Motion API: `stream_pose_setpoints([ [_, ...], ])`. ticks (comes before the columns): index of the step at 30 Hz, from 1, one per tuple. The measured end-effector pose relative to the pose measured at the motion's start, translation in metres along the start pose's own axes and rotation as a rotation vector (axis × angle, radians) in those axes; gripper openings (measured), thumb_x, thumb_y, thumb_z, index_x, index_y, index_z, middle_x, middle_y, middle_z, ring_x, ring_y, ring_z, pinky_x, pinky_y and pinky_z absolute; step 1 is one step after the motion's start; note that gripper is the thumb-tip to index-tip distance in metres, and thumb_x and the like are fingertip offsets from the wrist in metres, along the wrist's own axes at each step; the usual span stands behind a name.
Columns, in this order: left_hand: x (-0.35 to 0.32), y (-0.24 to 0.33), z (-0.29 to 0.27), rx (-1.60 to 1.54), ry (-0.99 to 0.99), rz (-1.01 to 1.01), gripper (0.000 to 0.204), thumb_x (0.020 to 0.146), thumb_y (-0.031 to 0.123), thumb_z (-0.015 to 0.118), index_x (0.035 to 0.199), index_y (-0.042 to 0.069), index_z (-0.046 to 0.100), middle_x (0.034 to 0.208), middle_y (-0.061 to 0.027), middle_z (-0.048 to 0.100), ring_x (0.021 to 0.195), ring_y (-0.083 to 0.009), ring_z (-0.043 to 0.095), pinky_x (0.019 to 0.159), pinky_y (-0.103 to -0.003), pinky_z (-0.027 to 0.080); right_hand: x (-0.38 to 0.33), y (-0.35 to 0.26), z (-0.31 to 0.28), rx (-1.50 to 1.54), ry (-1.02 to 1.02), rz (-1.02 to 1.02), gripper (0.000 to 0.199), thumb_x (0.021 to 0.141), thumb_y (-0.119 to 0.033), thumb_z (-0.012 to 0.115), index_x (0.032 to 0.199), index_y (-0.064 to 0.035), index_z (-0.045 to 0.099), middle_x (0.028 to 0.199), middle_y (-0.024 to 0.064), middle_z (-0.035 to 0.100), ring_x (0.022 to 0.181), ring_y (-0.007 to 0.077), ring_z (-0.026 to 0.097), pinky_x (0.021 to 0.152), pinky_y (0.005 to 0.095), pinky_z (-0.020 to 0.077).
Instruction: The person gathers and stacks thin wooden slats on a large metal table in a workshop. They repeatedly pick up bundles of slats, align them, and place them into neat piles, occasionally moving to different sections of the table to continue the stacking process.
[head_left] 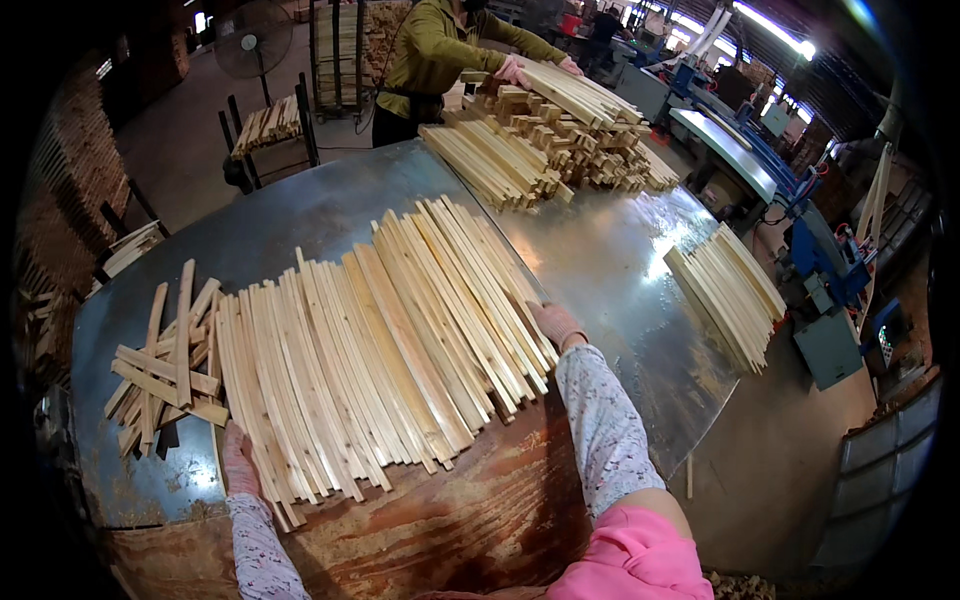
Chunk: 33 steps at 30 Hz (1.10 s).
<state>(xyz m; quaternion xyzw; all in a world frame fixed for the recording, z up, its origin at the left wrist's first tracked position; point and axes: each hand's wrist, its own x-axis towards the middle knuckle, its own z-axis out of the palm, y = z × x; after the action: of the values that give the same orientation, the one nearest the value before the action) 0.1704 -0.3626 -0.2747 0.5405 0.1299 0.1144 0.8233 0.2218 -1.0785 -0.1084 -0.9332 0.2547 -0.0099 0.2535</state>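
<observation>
A wide row of pale wooden strips [340,360] lies side by side across the metal tabletop [330,210], its near ends uneven over the reddish-brown wooden front panel [450,500]. Against the row's left side, near its front corner, my left hand [240,462] rests in a pinkish glove, fingers stretched along the outermost strip. My right hand [557,325], also gloved, touches the row's right side with fingers extended toward the strips. The row lies between both hands. Beside its left edge is a loose, crisscrossed heap of short wooden pieces [165,375].
Across the table, a person in an olive jacket [425,50] has gloved hands on a tall stack of strips [580,125]. A smaller strip bundle [728,295] lies at the table's right edge. Blue machinery [825,250] stands to the right, a fan [250,42] at the back left.
</observation>
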Motion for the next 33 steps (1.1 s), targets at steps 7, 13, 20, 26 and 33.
stream_pose_setpoints([
  [7, 0.039, -0.031, -0.032, 0.130, -0.058, 0.021, 0.069, 0.103, 0.039, 0.063, 0.158, 0.002, 0.045, 0.154, -0.0129, 0.053, 0.140, -0.0276, 0.052, 0.120, -0.038, 0.039, 0.031, -0.018, 0.046, -0.053, 0.048, -0.091, 0.076, 0.100, -0.062, 0.051, 0.148, -0.0034, 0.059, 0.150, 0.0280, 0.057, 0.142, 0.0415, 0.053, 0.119, 0.0461, 0.0411],
  [13, -0.096, 0.002, 0.009, 1.051, 0.190, 0.404, 0.069, 0.100, 0.023, 0.060, 0.159, -0.005, 0.038, 0.158, -0.0229, 0.049, 0.145, -0.0348, 0.047, 0.123, -0.039, 0.034, -0.048, 0.020, 0.028, 0.228, 0.266, 0.012, 0.074, 0.097, -0.060, 0.057, 0.152, -0.0101, 0.056, 0.145, 0.0245, 0.062, 0.136, 0.0443, 0.057, 0.115, 0.0484, 0.0443],
  [20, -0.363, 0.074, -0.063, 1.496, -0.012, 0.270, 0.078, 0.086, 0.031, 0.070, 0.150, -0.006, 0.048, 0.155, -0.0310, 0.048, 0.142, -0.0475, 0.047, 0.123, -0.050, 0.037, -0.177, 0.013, -0.004, 0.200, 0.379, -0.019, 0.068, 0.095, -0.051, 0.064, 0.148, -0.0078, 0.057, 0.129, 0.0302, 0.068, 0.118, 0.0483, 0.065, 0.102, 0.0522, 0.0515],
  [26, -0.550, 0.037, -0.130, 1.353, 0.318, 0.035, 0.071, 0.094, 0.042, 0.065, 0.148, -0.003, 0.053, 0.155, -0.0275, 0.052, 0.142, -0.0424, 0.050, 0.120, -0.047, 0.039, -0.329, -0.010, 0.038, 0.257, 0.320, -0.522, 0.058, 0.100, -0.026, 0.069, 0.152, -0.0066, 0.055, 0.149, 0.0270, 0.056, 0.139, 0.0415, 0.051, 0.118, 0.0466, 0.0402],
  [33, -0.666, 0.076, -0.202, 1.257, 0.186, -0.133, 0.063, 0.097, 0.048, 0.060, 0.146, 0.008, 0.058, 0.152, -0.0180, 0.058, 0.133, -0.0388, 0.059, 0.111, -0.050, 0.048, -0.551, -0.041, 0.168, 0.598, -0.691, -0.714, 0.037, 0.102, -0.006, 0.065, 0.134, 0.0111, 0.063, 0.119, 0.0149, 0.071, 0.102, 0.0217, 0.071, 0.095, 0.0323, 0.0568],
])
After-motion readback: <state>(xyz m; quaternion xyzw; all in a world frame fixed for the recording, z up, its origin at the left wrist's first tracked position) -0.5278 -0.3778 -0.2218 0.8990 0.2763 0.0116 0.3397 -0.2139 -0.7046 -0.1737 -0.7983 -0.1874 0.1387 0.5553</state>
